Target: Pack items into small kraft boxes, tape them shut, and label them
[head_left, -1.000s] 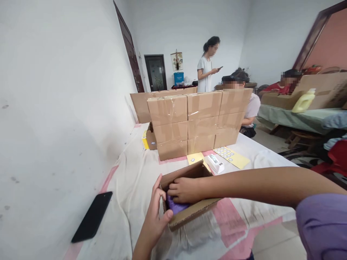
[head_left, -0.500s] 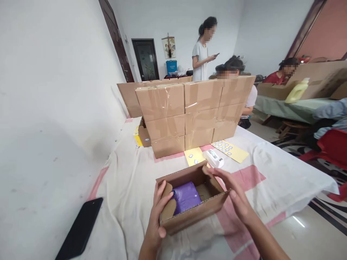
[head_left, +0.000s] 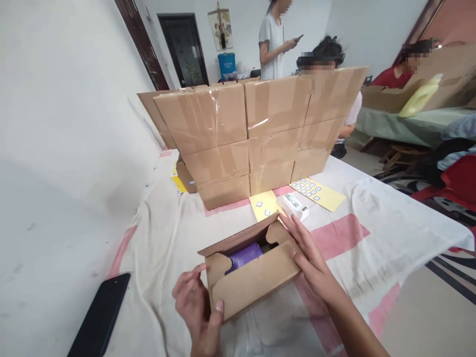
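A small open cardboard box [head_left: 253,280] sits on the cloth-covered table in front of me, with a purple packet [head_left: 245,255] inside it. My left hand [head_left: 197,310] grips the box's left end, thumb on the front wall and fingers on the small side flap. My right hand [head_left: 310,260] lies flat against the box's right end with the fingers stretched out, pressing the right side flap inward. Both side flaps lean in over the purple packet.
A wall of taped cardboard boxes [head_left: 256,134] stands behind. Yellow label sheets [head_left: 322,193], a white tape dispenser [head_left: 295,206] and a black phone [head_left: 98,317] lie on the white-and-pink cloth [head_left: 178,238]. Three people are behind the boxes; a white wall is at left.
My right hand came out of the box and moved to its right end. The side flaps have been folded inward. The view has tilted down and closer.
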Available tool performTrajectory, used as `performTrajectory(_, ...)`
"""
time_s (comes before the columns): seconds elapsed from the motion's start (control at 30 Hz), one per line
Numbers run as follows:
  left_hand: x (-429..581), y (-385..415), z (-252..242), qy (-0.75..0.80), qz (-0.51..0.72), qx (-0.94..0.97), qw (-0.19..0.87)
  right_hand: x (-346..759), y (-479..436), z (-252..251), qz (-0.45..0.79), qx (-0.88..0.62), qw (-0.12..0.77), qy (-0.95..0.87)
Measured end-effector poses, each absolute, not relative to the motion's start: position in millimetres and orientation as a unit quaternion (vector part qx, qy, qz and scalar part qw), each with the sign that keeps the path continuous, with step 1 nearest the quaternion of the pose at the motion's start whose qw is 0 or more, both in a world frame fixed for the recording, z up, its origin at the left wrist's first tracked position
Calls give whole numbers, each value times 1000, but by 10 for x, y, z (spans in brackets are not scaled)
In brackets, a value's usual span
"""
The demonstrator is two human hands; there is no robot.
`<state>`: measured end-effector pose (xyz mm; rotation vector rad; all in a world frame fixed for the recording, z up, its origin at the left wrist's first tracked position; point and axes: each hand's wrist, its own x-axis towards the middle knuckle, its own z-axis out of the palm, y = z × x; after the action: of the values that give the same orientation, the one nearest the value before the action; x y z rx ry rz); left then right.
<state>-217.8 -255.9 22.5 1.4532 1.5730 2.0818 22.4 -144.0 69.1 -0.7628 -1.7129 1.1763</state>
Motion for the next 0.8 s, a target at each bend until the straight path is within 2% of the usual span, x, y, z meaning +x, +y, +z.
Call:
performTrajectory(0.07, -2192, -2522, 253, 520, 695, 493, 66, 228, -1441, 699, 482, -310, 444, -689)
performTrajectory(0.23, -2179, -2518, 386, 513, 654, 519, 200, 214, -1381, 676, 512, -286, 445, -677)
performTrajectory(0.33, -2177, -2543, 407, 509, 655, 519, 209, 199, -1313, 606, 523, -250, 464, -670)
performTrajectory(0.43, -2256, -2576, 409, 553, 611, 542, 163, 190, -1237, 538, 462, -240, 509, -686)
performTrajectory(0.53, -2371, -2650, 507, 575, 500, 640, 96, 186, -1166, 502, 373, -224, 538, -722)
performTrajectory(0.7, -2274, -2805, 873, 611, 257, 742, -97, 115, -1153, 479, 301, -207, 572, -734)
performTrajectory(0.8, -2039, -2796, 980, 603, 183, 755, -180, 43, -1241, 481, 291, -200, 574, -739)
